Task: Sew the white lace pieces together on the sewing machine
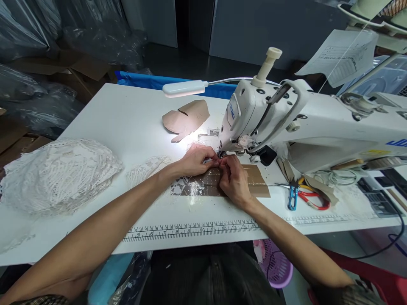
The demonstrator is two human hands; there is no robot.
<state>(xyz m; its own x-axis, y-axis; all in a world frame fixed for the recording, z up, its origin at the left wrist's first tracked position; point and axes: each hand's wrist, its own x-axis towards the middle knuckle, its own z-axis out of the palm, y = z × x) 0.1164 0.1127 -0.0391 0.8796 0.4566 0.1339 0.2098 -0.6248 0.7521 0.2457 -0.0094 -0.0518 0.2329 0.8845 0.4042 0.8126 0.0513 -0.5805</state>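
Both hands meet just in front of the needle area of a white sewing machine [241, 114]. My left hand [199, 161] has its thumb and fingers pinched together at the needle; what lies between them is too small to name. Beside it, my right hand [233, 176] is also closed, its fingertips pressed near the same spot, with its contents hidden. Under both hands lies a brown, taped strip [259, 182] on the machine bed. White lace [181, 184] shows at the strip's left end and around the left wrist.
A large lace bundle [63, 176] covers the table's left side. Brown paper pieces [187, 118] lie behind the hands. Blue snips [293, 197] and red-handled scissors [318, 201] sit at right. A printed ruler [190, 231] runs along the front edge, with a purple basket [276, 267] below.
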